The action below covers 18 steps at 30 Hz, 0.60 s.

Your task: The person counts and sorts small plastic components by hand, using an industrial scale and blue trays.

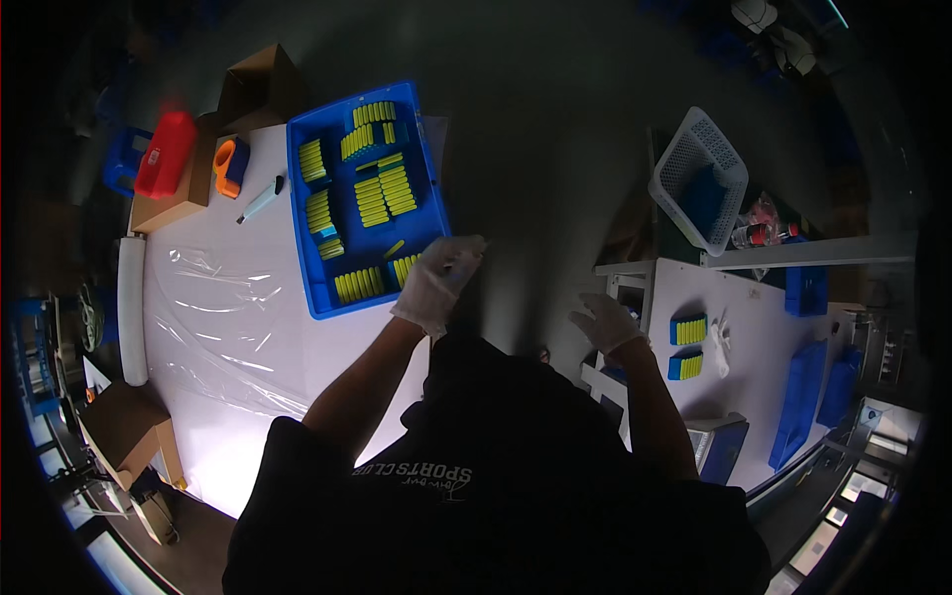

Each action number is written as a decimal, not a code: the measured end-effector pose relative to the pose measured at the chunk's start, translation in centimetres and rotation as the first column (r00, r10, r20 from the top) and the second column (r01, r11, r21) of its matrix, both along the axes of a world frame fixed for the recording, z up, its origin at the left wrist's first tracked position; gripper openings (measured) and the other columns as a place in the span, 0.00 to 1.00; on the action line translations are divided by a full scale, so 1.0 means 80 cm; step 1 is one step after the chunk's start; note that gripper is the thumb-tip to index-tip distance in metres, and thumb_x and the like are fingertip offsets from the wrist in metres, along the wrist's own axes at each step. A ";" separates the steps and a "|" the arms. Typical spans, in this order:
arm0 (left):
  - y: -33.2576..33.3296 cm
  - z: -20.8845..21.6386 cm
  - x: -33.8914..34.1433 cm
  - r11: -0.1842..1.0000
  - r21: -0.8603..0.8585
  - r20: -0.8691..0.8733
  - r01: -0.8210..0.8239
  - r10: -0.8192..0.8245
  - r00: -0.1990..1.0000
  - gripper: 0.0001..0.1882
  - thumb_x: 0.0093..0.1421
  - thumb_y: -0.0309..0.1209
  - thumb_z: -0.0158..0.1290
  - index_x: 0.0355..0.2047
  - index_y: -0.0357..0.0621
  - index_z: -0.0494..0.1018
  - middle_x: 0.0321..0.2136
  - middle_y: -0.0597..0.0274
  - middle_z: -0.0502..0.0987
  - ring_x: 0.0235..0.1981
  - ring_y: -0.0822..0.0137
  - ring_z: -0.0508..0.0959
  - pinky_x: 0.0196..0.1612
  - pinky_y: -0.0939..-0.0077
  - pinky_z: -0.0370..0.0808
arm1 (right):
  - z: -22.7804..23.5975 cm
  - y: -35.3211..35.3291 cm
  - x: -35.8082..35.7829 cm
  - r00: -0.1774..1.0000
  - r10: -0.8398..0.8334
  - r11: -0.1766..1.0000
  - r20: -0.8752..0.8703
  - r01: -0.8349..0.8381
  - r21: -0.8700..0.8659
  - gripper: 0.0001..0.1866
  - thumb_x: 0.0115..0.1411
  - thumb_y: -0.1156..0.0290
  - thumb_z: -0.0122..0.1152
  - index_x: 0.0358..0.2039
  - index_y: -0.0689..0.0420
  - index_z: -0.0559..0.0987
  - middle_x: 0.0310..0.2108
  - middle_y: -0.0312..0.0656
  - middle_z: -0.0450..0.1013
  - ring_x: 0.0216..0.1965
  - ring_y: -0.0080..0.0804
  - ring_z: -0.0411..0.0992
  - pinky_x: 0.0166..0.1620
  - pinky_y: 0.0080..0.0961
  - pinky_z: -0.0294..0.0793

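Note:
My left hand (pixel 434 288), in a pale glove, is over the near right rim of a blue tray (pixel 297 213). Its fingers are loosely bent with gaps between them, and I see nothing held in it. Inside the tray stand several rows of small yellow-green pieces (pixel 372 203) with blue sides; one loose yellow-green piece (pixel 395 248) lies apart near that hand. My right hand (pixel 609 325), gloved too, hangs beside the right-hand table with its fingers spread and nothing in them. Two small blue-and-yellow blocks (pixel 687 332) sit on that table beyond it.
On the left table (pixel 233 337) lie clear plastic film (pixel 218 283), a utility knife (pixel 260 198) and an orange tape dispenser (pixel 230 167). Cardboard boxes (pixel 129 426) stand along its edge. To the right are a white basket (pixel 702 178), a crumpled glove (pixel 721 347) and blue bins (pixel 798 402).

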<state>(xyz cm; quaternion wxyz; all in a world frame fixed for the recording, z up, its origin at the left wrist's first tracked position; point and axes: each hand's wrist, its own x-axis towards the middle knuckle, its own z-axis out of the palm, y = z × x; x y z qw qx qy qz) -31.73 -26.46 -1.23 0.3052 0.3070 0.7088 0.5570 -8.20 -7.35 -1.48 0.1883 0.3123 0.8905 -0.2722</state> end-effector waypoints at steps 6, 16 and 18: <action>0.103 0.021 0.162 0.775 -0.026 0.052 0.631 -0.630 0.775 0.13 0.60 0.31 0.53 0.44 0.42 0.74 0.42 0.56 0.76 0.45 0.64 0.76 0.50 0.73 0.71 | 0.009 -0.040 0.163 0.881 -0.468 0.877 -0.066 0.455 -0.154 0.26 0.59 0.54 0.53 0.52 0.59 0.70 0.50 0.51 0.68 0.52 0.45 0.67 0.54 0.35 0.66; 0.142 0.005 0.380 0.573 0.042 -0.225 0.818 -0.793 0.567 0.07 0.57 0.26 0.55 0.36 0.40 0.72 0.33 0.56 0.78 0.34 0.67 0.79 0.37 0.77 0.76 | -0.005 -0.133 0.385 0.525 -0.796 0.599 -0.302 0.756 -0.264 0.22 0.59 0.55 0.51 0.43 0.60 0.77 0.41 0.47 0.75 0.43 0.45 0.73 0.48 0.35 0.70; 0.144 0.007 0.424 0.521 0.009 -0.201 0.853 -0.835 0.512 0.07 0.57 0.27 0.55 0.36 0.40 0.73 0.34 0.56 0.78 0.34 0.67 0.79 0.38 0.76 0.75 | 0.005 -0.146 0.419 0.505 -0.822 0.568 -0.264 0.765 -0.304 0.19 0.60 0.58 0.50 0.44 0.58 0.76 0.43 0.47 0.74 0.44 0.44 0.73 0.47 0.34 0.71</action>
